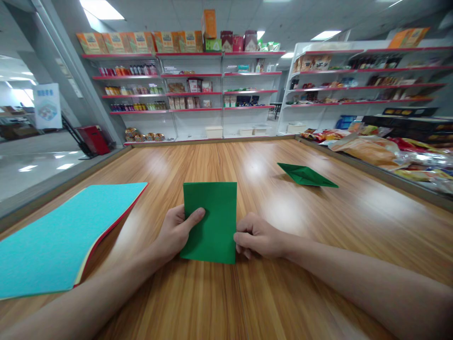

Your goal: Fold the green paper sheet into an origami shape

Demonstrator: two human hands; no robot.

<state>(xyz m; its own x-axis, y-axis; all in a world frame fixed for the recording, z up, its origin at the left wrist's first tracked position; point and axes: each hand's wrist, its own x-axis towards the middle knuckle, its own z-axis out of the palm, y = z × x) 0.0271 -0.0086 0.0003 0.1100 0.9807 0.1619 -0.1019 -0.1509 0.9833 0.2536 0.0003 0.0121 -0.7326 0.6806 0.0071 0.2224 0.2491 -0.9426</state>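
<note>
A green sheet of paper (217, 226), folded to a rectangle, is held up just over the wooden table (212, 302). My left hand (179, 229) grips its left edge, thumb lying across the front and fingers behind. At the right edge, my right hand (256, 236) has its fingers curled, with thumb and forefinger pinched against the paper. Farther back on the right lies a folded green paper boat-like shape (307, 175), pointed at both ends. To the left rests a stack of coloured paper (71, 236), light blue on top, with cream and red edges showing beneath.
A raised rim (212, 139) borders the table. Beyond the right rim are heaped snack packets (375, 151) and dark boxes (410, 125). Shelves of goods (191, 80) stand behind the table. A red box-like object (94, 139) and a sign (47, 106) stand at left.
</note>
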